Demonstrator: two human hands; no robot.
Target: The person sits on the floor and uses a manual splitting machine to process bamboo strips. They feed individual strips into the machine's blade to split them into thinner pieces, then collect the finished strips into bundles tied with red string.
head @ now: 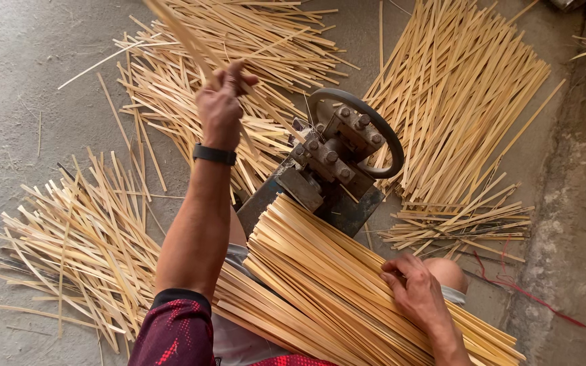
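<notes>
Lifting a strip [191,41] at eleven o'clock in the closed left hand [222,102], right hand [418,291] resting loosely open on the big lap bundle [320,271] waiting, with heaps [456,95] lying past the cutter [337,156].

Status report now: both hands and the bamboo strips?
Left hand raised, gripping strips. Right hand on lap bundle. Splitting machine ahead, unobstructed.

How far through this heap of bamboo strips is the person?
Piles of thin strips already lie on the floor round the metal splitting machine. The left hand lifts one strip. The right hand rests on a thick bundle across the lap, seemingly unprocessed.
</notes>
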